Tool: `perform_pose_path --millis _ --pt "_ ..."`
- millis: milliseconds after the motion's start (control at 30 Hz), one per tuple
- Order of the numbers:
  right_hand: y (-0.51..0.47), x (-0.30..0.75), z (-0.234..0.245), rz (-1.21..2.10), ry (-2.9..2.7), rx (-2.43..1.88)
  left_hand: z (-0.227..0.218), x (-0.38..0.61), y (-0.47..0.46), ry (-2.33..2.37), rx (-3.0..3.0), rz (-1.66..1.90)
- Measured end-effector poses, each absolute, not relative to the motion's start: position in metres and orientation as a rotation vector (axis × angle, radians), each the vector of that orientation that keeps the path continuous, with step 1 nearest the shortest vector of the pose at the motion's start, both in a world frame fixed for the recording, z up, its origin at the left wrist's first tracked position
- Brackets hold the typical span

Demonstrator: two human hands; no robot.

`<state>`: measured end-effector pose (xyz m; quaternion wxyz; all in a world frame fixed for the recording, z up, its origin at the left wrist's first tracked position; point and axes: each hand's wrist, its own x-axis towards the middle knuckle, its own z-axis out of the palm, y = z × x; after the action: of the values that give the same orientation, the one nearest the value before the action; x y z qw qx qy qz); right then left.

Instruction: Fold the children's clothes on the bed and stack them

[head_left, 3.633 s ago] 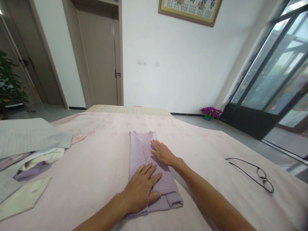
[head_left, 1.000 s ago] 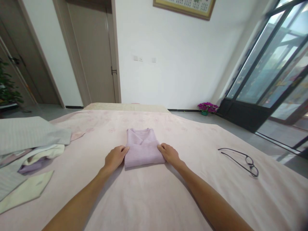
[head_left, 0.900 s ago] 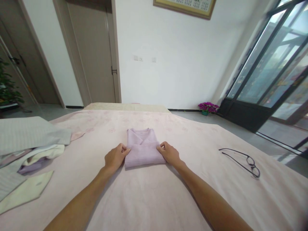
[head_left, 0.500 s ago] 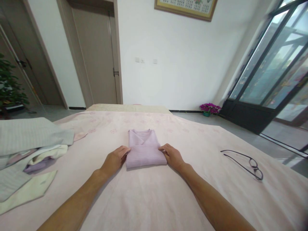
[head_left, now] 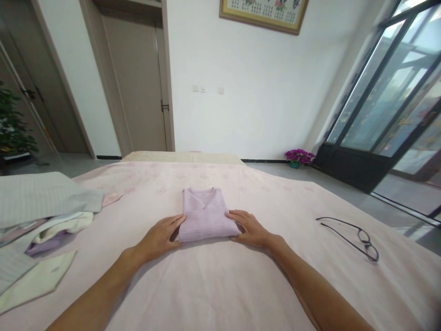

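Note:
A lilac ribbed top (head_left: pixel 206 214), folded into a small rectangle with its neckline facing away, lies in the middle of the pink bedspread (head_left: pixel 220 285). My left hand (head_left: pixel 159 236) rests flat beside the garment's left near corner, fingers stretched out and touching its edge. My right hand (head_left: pixel 250 228) lies flat at the right near corner, fingers extended along the fabric edge. Neither hand holds anything.
A heap of grey, cream and purple clothes (head_left: pixel 44 211) sits at the left, with a pale green folded piece (head_left: pixel 34 280) nearer me. Black-framed glasses (head_left: pixel 358 236) lie on the bed at the right. A door, a potted plant and a glass sliding door stand beyond.
The long folded top has been folded in half into a short rectangle. Both hands went from pinching its sides to lying flat at its near corners.

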<state>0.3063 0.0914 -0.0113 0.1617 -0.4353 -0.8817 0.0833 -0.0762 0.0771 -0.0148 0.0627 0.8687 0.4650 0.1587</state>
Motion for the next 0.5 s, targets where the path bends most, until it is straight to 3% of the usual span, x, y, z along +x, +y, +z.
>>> perform_pose_path --millis 333,500 --pt "0.122 0.288 -0.015 0.096 -2.410 -1.018 -0.022 -0.056 0.105 1.333 2.556 0.962" --pt "0.107 0.275 -0.005 0.291 -2.278 -0.970 -0.016 -0.067 0.089 1.428 2.347 1.104"
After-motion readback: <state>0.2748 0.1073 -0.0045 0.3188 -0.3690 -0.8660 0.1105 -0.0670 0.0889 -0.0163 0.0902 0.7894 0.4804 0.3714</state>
